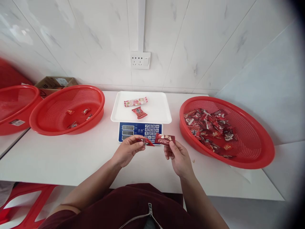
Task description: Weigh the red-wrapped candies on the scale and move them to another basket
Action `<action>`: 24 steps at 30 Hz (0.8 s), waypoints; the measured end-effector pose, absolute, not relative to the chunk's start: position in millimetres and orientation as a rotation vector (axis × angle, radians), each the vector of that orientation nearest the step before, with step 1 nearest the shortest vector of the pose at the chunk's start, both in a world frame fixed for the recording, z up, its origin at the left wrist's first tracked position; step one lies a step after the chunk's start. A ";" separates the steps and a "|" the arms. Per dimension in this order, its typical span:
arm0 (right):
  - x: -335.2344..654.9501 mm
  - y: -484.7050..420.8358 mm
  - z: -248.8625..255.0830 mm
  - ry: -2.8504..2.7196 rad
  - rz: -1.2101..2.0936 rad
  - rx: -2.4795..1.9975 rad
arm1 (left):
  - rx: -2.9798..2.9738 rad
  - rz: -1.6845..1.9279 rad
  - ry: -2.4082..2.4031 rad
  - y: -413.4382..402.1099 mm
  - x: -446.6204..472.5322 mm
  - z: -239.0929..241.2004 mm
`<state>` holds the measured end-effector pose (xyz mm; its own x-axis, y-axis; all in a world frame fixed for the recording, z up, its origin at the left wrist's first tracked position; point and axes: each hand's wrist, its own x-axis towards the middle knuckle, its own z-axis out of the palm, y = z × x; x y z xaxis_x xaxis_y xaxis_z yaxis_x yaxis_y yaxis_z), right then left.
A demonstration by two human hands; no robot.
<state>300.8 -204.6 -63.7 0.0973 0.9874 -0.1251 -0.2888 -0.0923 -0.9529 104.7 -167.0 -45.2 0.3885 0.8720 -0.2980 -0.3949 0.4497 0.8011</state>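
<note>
My left hand [127,149] pinches a small red candy packet [146,142] just in front of the scale. My right hand [178,157] grips a larger red snack packet [165,139] beside it. Both packets hover over the white table near the blue keypad of the digital scale [140,130]. On the scale's white tray [157,109] lie a long pink wrapped bar [135,101] and a red wrapped candy [139,112].
A red mesh basket [252,140] holding several red packets sits at the right. Another red basket [45,124] with a few candies is at the left, beside a third one [14,105] and a cardboard box [53,83]. A wall socket [140,60] is behind the scale.
</note>
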 end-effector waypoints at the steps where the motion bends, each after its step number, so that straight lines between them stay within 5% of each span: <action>1: 300.2 -205.1 -63.6 -0.870 1.327 -1.128 | 0.715 0.887 0.823 -167.4 105.3 -46.2; 14: 298.7 -205.8 -66.1 -0.954 1.341 -1.178 | 0.974 1.230 0.986 -124.3 88.1 -16.2; 24: 292.8 -207.6 -60.5 -1.100 1.360 -1.241 | 1.501 0.590 1.025 -153.9 97.7 -35.5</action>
<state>292.8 -207.6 -60.5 -0.0266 0.9904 -0.1354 -0.0744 -0.1371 -0.9878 97.7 -153.9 -35.5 0.4894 0.8528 -0.1821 0.2704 0.0501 0.9614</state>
